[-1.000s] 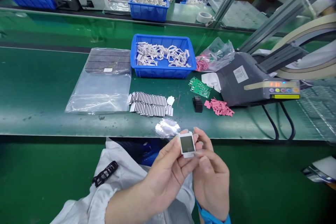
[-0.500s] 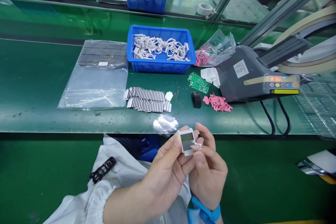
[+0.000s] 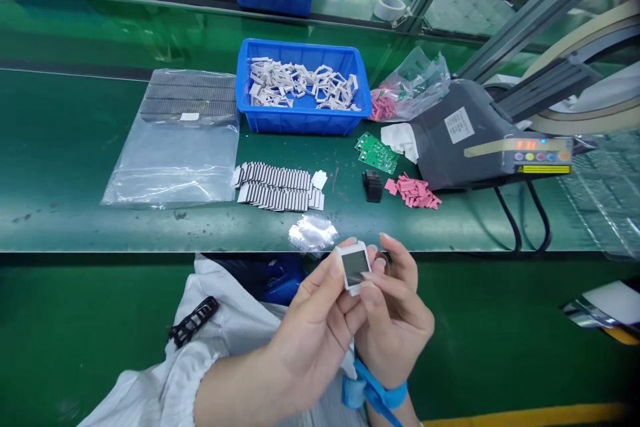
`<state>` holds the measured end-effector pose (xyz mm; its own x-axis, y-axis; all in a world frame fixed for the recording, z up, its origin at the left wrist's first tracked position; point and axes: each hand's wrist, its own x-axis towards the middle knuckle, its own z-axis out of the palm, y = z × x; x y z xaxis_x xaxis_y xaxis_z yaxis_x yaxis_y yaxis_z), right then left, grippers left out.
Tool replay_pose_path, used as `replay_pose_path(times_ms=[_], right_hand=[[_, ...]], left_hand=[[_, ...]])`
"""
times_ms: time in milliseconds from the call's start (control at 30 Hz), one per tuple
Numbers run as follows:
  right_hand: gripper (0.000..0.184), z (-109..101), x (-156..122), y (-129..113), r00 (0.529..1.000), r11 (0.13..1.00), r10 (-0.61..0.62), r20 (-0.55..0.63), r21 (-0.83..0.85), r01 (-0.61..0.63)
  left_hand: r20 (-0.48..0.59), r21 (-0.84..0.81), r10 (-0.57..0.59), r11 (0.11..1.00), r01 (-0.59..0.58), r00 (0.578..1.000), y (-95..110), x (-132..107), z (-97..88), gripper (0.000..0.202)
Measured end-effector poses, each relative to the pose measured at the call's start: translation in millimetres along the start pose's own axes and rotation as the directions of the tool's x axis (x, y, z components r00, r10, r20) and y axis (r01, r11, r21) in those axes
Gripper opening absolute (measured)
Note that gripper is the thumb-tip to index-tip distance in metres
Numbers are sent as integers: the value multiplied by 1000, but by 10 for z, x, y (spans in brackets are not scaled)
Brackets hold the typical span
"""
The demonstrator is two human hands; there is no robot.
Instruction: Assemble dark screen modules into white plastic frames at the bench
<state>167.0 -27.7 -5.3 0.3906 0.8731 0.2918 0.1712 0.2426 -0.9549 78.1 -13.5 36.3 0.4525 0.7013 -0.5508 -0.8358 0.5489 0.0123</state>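
So its dark window shows, left hand (image 3: pixel 313 340) and right hand (image 3: pixel 395 327) fingers pinch the edges of the white-framed module (image 3: pixel 353 265).

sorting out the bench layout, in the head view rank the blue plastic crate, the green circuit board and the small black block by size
Largest to smallest in the head view:
1. Blue plastic crate
2. Green circuit board
3. Small black block
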Motion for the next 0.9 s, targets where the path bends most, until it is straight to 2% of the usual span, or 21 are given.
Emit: replay_pose_path(times_ms=[400, 667, 767, 900], right_hand=[[20, 55, -6, -56, 994, 990, -78, -72, -121, 69], [36, 89, -6, -66, 989, 994, -53, -139, -103, 39], [40, 59, 24, -98, 997, 999, 11, -70, -34, -14], [47, -6, 146, -185, 985, 990, 137, 109, 18, -140]], left_hand=[[-54, 60, -5, 998, 9, 999, -9, 4, 5, 27], [-28, 37, -22, 999, 23, 999, -9, -8, 0, 20], [-8, 78, -26, 997, 27, 1000, -4, 2, -23, 18], [50, 222, -25, 975, 14, 998, -11, 20, -61, 18]])
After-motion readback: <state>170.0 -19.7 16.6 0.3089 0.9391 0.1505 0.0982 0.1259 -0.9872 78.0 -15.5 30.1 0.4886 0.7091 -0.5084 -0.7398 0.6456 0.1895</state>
